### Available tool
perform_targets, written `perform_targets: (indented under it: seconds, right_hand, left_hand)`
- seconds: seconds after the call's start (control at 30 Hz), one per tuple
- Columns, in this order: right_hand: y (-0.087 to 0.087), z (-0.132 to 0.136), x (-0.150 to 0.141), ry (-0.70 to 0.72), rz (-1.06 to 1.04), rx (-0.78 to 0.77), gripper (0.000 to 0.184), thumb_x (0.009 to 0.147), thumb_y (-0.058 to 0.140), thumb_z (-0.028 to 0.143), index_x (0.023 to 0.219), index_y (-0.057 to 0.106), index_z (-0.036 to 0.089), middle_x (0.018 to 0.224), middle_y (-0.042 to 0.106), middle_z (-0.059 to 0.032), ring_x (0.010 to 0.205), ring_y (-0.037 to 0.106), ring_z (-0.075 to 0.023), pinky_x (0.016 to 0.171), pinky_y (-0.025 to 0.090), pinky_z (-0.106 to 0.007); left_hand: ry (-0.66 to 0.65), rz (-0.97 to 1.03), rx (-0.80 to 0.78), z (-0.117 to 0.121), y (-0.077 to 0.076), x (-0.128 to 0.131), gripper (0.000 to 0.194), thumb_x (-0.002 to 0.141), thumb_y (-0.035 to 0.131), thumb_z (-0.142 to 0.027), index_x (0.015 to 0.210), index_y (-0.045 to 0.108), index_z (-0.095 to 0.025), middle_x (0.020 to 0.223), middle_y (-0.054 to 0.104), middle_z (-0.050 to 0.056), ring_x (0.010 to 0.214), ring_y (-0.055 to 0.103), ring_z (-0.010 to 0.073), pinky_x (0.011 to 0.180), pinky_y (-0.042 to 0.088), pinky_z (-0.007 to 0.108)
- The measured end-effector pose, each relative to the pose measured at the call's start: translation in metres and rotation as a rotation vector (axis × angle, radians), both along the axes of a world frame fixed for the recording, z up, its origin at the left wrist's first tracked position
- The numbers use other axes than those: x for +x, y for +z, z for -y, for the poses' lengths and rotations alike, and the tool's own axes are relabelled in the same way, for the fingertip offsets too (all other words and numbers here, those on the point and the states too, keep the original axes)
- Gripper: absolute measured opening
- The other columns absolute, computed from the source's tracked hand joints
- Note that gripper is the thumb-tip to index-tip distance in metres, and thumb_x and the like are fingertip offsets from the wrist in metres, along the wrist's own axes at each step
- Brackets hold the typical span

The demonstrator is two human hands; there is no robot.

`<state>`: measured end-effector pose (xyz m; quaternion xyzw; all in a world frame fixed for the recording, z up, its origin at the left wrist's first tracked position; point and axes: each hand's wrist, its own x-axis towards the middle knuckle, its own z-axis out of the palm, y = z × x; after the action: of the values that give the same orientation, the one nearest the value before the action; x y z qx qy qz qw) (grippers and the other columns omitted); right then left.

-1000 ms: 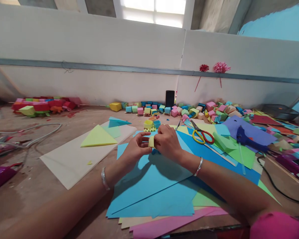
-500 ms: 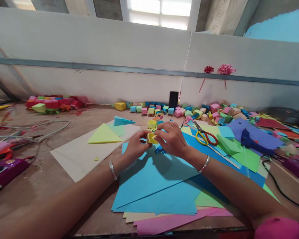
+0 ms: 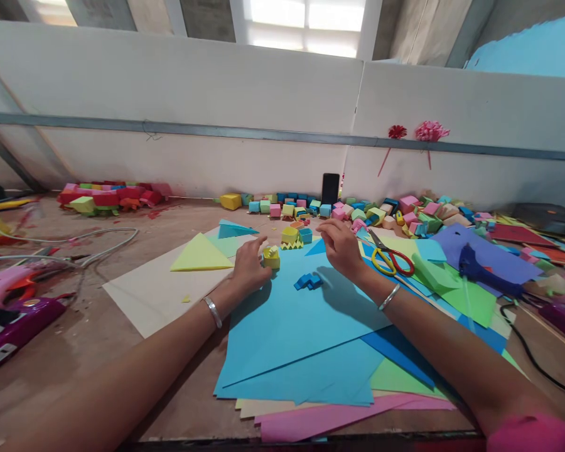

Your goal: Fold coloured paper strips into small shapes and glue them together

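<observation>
My left hand (image 3: pixel 250 269) is open beside a small yellow folded-paper box (image 3: pixel 272 258), thumb and forefinger apart at its left side. The box stands on the light blue paper (image 3: pixel 282 339); whether a finger touches it I cannot tell. My right hand (image 3: pixel 343 250) hovers above the sheets, fingers bent and apart, holding nothing. Between the hands lies a dark blue folded paper piece (image 3: pixel 307 281). Behind them are another yellow paper box (image 3: pixel 290 235), a light blue box (image 3: pixel 306 236) and a zigzag-edged yellow strip (image 3: pixel 292 246).
Scissors (image 3: pixel 390 258) with red and yellow handles lie right, near a dark blue glue gun (image 3: pixel 483 270). A phone (image 3: pixel 330 188) stands behind among many paper cubes (image 3: pixel 288 210). A yellow paper triangle (image 3: pixel 201 254) lies left, by a white cable (image 3: pixel 108 251) and a pink glue gun (image 3: pixel 4 282).
Both hands have come apart, the left moving left and the right moving right. The yellow paper box, earlier between the fingers of both, now stands on the paper, further left.
</observation>
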<state>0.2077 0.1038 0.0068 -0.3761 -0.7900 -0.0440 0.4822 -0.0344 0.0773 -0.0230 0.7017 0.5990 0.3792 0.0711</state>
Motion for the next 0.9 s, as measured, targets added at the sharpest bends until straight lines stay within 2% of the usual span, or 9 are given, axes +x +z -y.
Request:
perform_targets:
  seconds: [0.1, 0.23, 0.37, 0.47, 0.53, 0.6, 0.63, 0.73, 0.9]
  right_hand:
    - [0.016, 0.004, 0.004, -0.011, 0.016, 0.010, 0.027, 0.092, 0.042, 0.015, 0.098, 0.068, 0.016, 0.105, 0.065, -0.0125, 0.103, 0.059, -0.0225, 0.092, 0.046, -0.037]
    - [0.062, 0.010, 0.040, -0.110, 0.088, 0.125, 0.022, 0.089, 0.047, 0.016, 0.091, 0.068, 0.017, 0.104, 0.064, -0.0123, 0.098, 0.060, -0.0228, 0.089, 0.047, -0.036]
    - [0.108, 0.016, 0.117, -0.361, 0.138, 0.163, 0.019, 0.089, 0.050, 0.021, 0.088, 0.068, 0.017, 0.089, 0.067, -0.0091, 0.085, 0.062, -0.0218, 0.080, 0.047, -0.034]
    - [0.123, 0.024, 0.191, -0.657, 0.120, 0.107, 0.025, 0.092, 0.045, 0.024, 0.097, 0.068, 0.015, 0.087, 0.069, -0.0091, 0.084, 0.063, -0.0216, 0.082, 0.046, -0.034]
    - [0.121, 0.034, 0.240, -0.895, 0.170, 0.011, 0.032, 0.092, 0.040, 0.020, 0.107, 0.067, 0.013, 0.101, 0.069, -0.0127, 0.095, 0.063, -0.0233, 0.087, 0.044, -0.035]
    - [0.111, 0.044, 0.281, -1.111, 0.293, -0.216, 0.039, 0.093, 0.035, 0.017, 0.116, 0.065, 0.011, 0.115, 0.067, -0.0151, 0.108, 0.060, -0.0251, 0.091, 0.042, -0.036]
    - [0.103, 0.049, 0.296, -1.158, 0.328, -0.310, 0.039, 0.092, 0.036, 0.016, 0.115, 0.066, 0.010, 0.116, 0.067, -0.0162, 0.108, 0.060, -0.0259, 0.091, 0.042, -0.036]
    - [0.073, 0.057, 0.321, -1.158, 0.406, -0.522, 0.031, 0.087, 0.047, 0.018, 0.106, 0.071, 0.010, 0.108, 0.070, -0.0158, 0.102, 0.062, -0.0249, 0.086, 0.043, -0.032]
    - [0.019, 0.054, 0.315, -1.038, 0.533, -0.748, 0.037, 0.073, 0.065, 0.013, 0.110, 0.069, 0.013, 0.113, 0.067, -0.0170, 0.105, 0.061, -0.0249, 0.086, 0.043, -0.029]
  left_hand:
    - [-0.069, -0.036, 0.127, 0.007, 0.004, 0.004, 0.069, 0.058, 0.060, -0.011, 0.125, 0.057, -0.026, 0.135, 0.053, 0.011, 0.132, 0.042, 0.0351, 0.113, 0.028, 0.050]
    - [-0.169, -0.084, 0.227, 0.011, 0.006, 0.006, 0.046, 0.071, 0.064, -0.023, 0.117, 0.063, -0.027, 0.132, 0.054, 0.011, 0.128, 0.045, 0.0336, 0.111, 0.029, 0.049]
    - [-0.184, -0.100, 0.295, 0.003, 0.003, 0.001, 0.026, 0.079, 0.061, -0.034, 0.102, 0.068, -0.026, 0.126, 0.059, 0.009, 0.123, 0.050, 0.0331, 0.109, 0.033, 0.049]
    - [-0.197, -0.172, 0.342, -0.010, 0.000, -0.001, 0.022, 0.083, 0.054, -0.038, 0.092, 0.068, -0.024, 0.116, 0.065, 0.008, 0.112, 0.058, 0.0322, 0.102, 0.041, 0.051]
    - [-0.184, -0.186, 0.377, -0.015, 0.002, 0.000, 0.026, 0.084, 0.050, -0.043, 0.090, 0.066, -0.024, 0.109, 0.067, 0.007, 0.108, 0.060, 0.0325, 0.099, 0.045, 0.053]
    - [-0.173, -0.203, 0.359, -0.016, 0.005, 0.003, 0.027, 0.082, 0.049, -0.049, 0.086, 0.063, -0.026, 0.104, 0.067, 0.004, 0.104, 0.061, 0.0324, 0.096, 0.048, 0.055]
    - [-0.148, -0.193, 0.358, -0.015, 0.006, 0.004, 0.027, 0.080, 0.050, -0.052, 0.084, 0.061, -0.028, 0.101, 0.067, 0.002, 0.102, 0.061, 0.0329, 0.093, 0.049, 0.055]
    - [-0.124, -0.168, 0.301, -0.013, 0.007, 0.005, 0.030, 0.076, 0.051, -0.059, 0.084, 0.058, -0.031, 0.103, 0.065, -0.001, 0.103, 0.060, 0.0341, 0.093, 0.049, 0.057]
    - [-0.126, -0.139, 0.329, -0.017, -0.001, -0.003, 0.031, 0.074, 0.059, -0.056, 0.085, 0.063, -0.028, 0.101, 0.068, 0.003, 0.100, 0.063, 0.0321, 0.092, 0.051, 0.050]
